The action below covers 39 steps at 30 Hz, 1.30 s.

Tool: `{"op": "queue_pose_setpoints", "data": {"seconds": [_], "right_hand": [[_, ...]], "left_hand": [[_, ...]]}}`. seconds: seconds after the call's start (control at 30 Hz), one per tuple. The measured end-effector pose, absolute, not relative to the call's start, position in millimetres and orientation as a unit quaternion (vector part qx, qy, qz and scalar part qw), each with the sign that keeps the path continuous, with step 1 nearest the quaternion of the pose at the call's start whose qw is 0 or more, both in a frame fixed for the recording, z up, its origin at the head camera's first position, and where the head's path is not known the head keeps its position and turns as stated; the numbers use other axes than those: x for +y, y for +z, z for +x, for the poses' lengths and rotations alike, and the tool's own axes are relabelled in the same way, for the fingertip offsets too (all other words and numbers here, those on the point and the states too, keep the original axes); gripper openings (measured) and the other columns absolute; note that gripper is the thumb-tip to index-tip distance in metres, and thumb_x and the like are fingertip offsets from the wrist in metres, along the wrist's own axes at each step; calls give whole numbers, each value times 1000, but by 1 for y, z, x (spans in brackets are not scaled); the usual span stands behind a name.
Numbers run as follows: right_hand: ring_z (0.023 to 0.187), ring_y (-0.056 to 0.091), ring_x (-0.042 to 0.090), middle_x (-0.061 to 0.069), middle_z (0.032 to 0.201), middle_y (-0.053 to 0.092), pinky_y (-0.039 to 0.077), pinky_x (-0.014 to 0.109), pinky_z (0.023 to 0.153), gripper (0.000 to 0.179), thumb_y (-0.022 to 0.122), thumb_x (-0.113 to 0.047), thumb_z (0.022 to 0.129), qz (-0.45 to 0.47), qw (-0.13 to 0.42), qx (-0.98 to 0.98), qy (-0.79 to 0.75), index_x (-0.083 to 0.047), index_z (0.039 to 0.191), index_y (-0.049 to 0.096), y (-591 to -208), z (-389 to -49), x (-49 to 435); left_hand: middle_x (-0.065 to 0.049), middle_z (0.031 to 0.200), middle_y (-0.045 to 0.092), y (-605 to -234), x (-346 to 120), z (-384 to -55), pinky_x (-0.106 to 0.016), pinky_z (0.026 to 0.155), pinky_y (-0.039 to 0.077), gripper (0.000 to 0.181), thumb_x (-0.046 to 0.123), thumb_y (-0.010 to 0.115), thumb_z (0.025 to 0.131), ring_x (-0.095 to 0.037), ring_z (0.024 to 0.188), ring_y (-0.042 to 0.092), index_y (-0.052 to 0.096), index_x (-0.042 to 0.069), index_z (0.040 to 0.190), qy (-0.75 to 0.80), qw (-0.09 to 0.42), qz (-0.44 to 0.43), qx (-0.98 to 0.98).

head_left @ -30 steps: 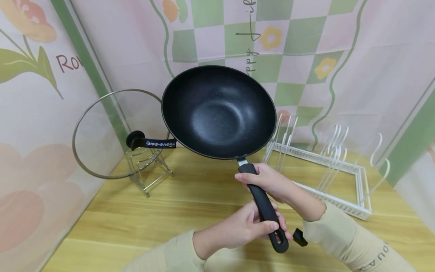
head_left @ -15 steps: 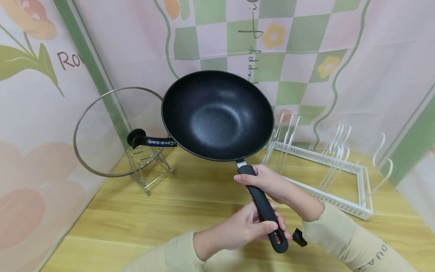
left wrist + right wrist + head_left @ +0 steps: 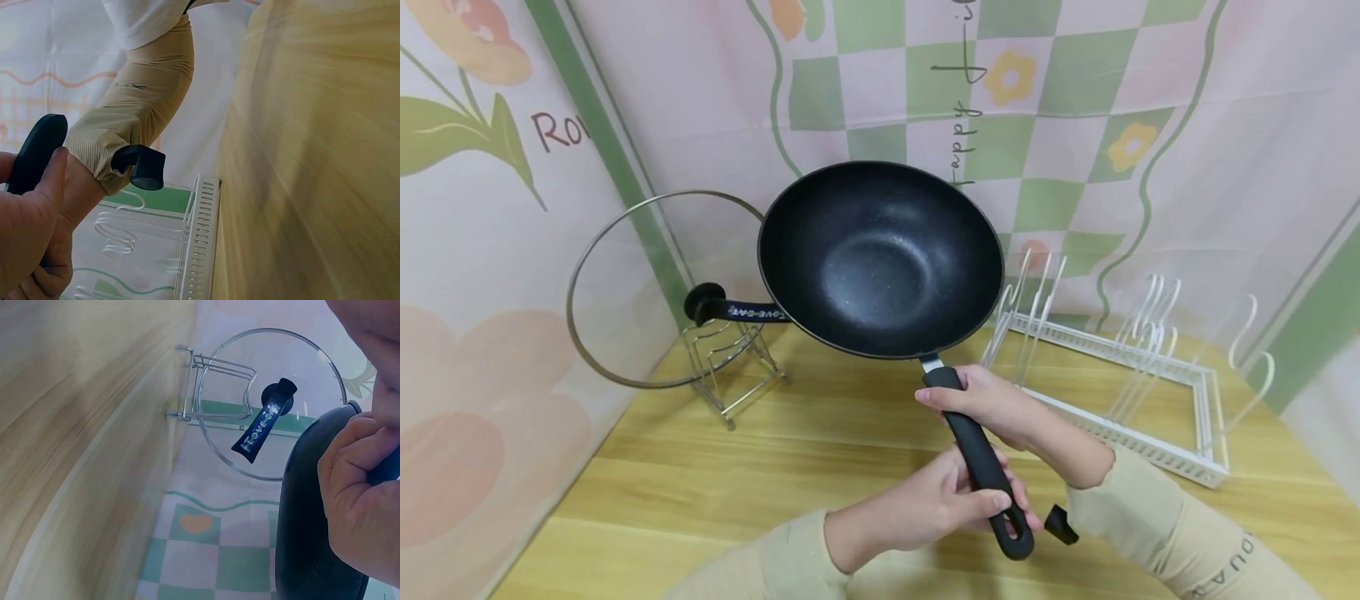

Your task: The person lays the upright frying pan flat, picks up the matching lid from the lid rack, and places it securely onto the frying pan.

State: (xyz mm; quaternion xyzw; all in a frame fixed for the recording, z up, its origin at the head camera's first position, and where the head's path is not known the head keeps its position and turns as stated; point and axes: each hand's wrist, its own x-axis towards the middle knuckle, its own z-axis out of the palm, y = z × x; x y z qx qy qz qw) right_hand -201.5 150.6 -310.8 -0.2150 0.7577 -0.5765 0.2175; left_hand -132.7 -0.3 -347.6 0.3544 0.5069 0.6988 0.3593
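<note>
A black wok [image 3: 880, 258] is held up above the table, its dark inside tilted toward me. My right hand [image 3: 992, 404] grips the upper part of its black handle [image 3: 973, 446], near the metal neck, with the thumb across the top. Lower down, my left hand [image 3: 940, 500] holds the same handle close to its looped end, thumb on top. In the right wrist view, the curled fingers of my right hand [image 3: 362, 487] show beside the outside of the wok [image 3: 306, 519]. The left wrist view shows the handle end [image 3: 40, 150] between my left thumb and fingers.
A glass lid [image 3: 625, 292] with a black handle stands upright in a small wire rack [image 3: 737, 375] at the left, partly behind the wok. On the right sits a white rack [image 3: 1150, 450] with upright wire dividers. Patterned cloth [image 3: 865, 92] hangs behind the wooden table [image 3: 700, 483].
The wok has lowered slightly in the head view, and its rim looks a little narrower. Both hands keep their hold on the handle. The background has shifted slightly to the right.
</note>
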Motion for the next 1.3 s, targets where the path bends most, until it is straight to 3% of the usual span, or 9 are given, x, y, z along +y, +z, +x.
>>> {"op": "queue_pose_setpoints", "data": {"seconds": [0.17,0.33,0.5,0.8,1.07,1.3], "right_hand": [[59,45,12,-1,64,48,38,23,56,31,63,-23,99,-215,216,764,-569,-5,75,56,-313,-201,150],[60,45,13,-1,65,48,38,23,56,31,63,-24,99,-213,213,769,-564,-6,75,57,-315,-200,150],[59,45,12,-1,65,48,38,22,55,31,63,-25,99,-211,210,772,-562,-6,76,56,-317,-198,149],[61,47,13,-1,65,50,38,23,56,31,64,-24,99,-204,218,765,-570,-4,76,57,-322,-196,147],[60,46,12,-2,65,48,37,22,56,31,63,-25,99,-199,232,763,-570,-8,74,55,-331,-197,148],[61,47,13,-2,65,49,39,23,57,31,63,-26,99,-193,238,760,-574,-7,75,55,-333,-196,147]], "left_hand": [[-51,127,39,-350,-1,-132,-40,103,51,24,-3,40,108,-40,130,55,36,-20,125,701,367,348,503],[-51,130,36,-352,-2,-131,-39,104,49,25,-3,38,109,-52,134,44,33,-21,126,705,379,339,494],[-51,129,38,-354,-2,-130,-39,104,49,25,-3,39,108,-55,133,43,35,-22,123,705,377,341,495],[-53,130,34,-359,-4,-128,-44,107,46,28,-3,38,108,-51,134,44,31,-23,125,708,389,334,487],[-53,129,33,-365,-5,-127,-39,106,48,28,-1,38,108,-52,134,44,30,-22,125,711,391,331,482],[-53,131,32,-368,-6,-126,-41,106,48,29,2,38,109,-43,135,49,31,-20,126,712,400,319,480]]}}
